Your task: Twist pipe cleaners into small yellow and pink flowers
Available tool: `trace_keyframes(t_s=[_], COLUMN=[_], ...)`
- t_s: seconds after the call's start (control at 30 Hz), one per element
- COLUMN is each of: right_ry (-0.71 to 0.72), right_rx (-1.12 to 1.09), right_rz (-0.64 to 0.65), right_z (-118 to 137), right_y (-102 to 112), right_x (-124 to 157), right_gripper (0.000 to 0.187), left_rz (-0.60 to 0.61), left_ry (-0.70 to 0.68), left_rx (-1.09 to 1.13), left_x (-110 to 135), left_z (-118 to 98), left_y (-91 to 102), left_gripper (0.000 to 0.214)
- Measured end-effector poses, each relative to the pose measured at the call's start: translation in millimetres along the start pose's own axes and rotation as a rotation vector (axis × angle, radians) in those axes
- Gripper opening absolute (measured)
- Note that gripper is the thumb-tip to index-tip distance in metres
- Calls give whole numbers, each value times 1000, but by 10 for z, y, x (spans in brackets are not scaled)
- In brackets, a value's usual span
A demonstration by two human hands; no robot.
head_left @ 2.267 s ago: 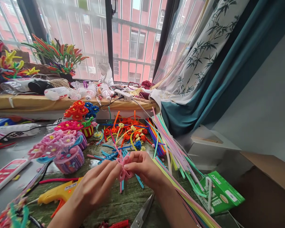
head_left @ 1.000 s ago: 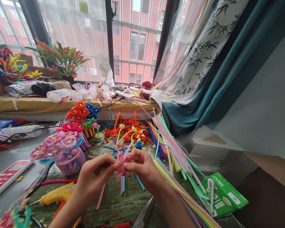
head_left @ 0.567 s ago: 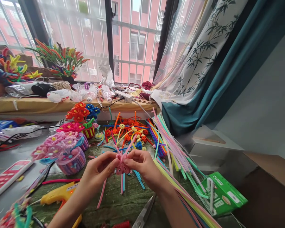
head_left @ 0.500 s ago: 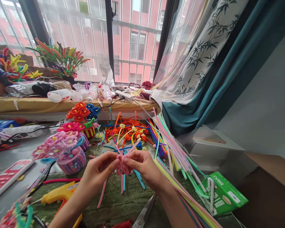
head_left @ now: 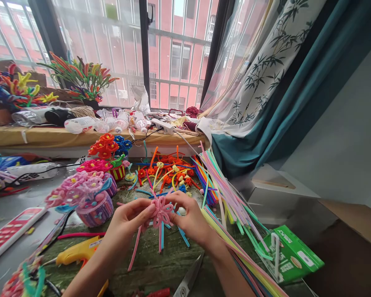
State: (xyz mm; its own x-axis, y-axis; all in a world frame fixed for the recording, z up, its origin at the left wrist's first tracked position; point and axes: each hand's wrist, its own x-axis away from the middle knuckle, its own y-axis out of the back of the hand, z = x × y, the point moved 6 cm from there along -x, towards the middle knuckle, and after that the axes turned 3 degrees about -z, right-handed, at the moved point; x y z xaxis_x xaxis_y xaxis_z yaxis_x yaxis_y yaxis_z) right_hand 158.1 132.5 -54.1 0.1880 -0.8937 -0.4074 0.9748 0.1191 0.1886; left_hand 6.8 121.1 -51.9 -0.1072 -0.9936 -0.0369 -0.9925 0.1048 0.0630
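Between my hands is a pink pipe-cleaner flower (head_left: 162, 211) with looped petals, its face turned up toward me. My left hand (head_left: 135, 216) pinches it at its left side between thumb and fingers. On the other side, my right hand (head_left: 188, 214) has thumb and fingertips closed on the flower's right petals. Pink pipe-cleaner ends stick up behind it. Below lie loose pink and blue pipe cleaners (head_left: 161, 241) on the green table top. Scissors (head_left: 188, 278) lie near my right forearm, and a yellow glue gun (head_left: 77, 251) is beside my left forearm.
Finished pipe-cleaner bouquets (head_left: 77, 187) stand at the left. Orange pipe-cleaner pieces (head_left: 170, 165) cover the back of the table. Long pastel pipe cleaners (head_left: 225, 185) run along the right, near a green box (head_left: 298, 255). Plastic bottles (head_left: 80, 124) lie on the window sill.
The pink flower has been tipped so its petals face up toward me; before, they hung below my fingertips. My right fingers have shifted outward to its right edge.
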Motion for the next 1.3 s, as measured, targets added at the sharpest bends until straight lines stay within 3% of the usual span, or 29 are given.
trace_keyframes(t_s=[0.07, 0.13, 0.23, 0.3, 0.4, 0.5, 0.6, 0.67, 0.73, 0.97, 1.13, 1.3], right_ry=[106, 186, 329, 374, 332, 301, 327, 351, 356, 349, 455, 595], right_rx=[162, 239, 280, 296, 286, 244, 253, 312, 372, 446, 587, 762], right_rz=[-57, -117, -166, -192, -221, -203, -169, -153, -143, -122, -63, -66], right_z=[93, 162, 253, 282, 269, 253, 253, 252, 237, 178, 197, 234], right_y=[-21, -42, -63, -54, -22, -25, -59, -84, -102, -97, -122, -162], right_x=[22, 54, 113, 145, 159, 152, 142, 139, 136, 139, 164, 206], right_gripper=[12, 15, 21, 26, 29, 25, 19, 19, 22, 23, 27, 29], left_rz=[-16, -28, -67, -114, -172, -139, -114, -136, -135, -126, -109, 10], left_ry=[34, 54, -45, -229, -624, -958, -1185, -1259, -1266, -1074, -953, -943], left_rx=[64, 118, 98, -44, -411, -769, -1040, -1179, -1244, -1307, -1270, -1172], left_x=[-6, -8, 1, 31, 149, 286, 378, 400, 394, 324, 283, 300], left_z=[47, 92, 67, -41, -277, -403, -422, -421, -428, -413, -273, -215], left_y=[-4, -12, 10, 49, 47, -62, -154, -188, -219, -339, -320, -331], left_gripper=[35, 35, 33, 29, 26, 16, 19, 23, 26, 19, 21, 22])
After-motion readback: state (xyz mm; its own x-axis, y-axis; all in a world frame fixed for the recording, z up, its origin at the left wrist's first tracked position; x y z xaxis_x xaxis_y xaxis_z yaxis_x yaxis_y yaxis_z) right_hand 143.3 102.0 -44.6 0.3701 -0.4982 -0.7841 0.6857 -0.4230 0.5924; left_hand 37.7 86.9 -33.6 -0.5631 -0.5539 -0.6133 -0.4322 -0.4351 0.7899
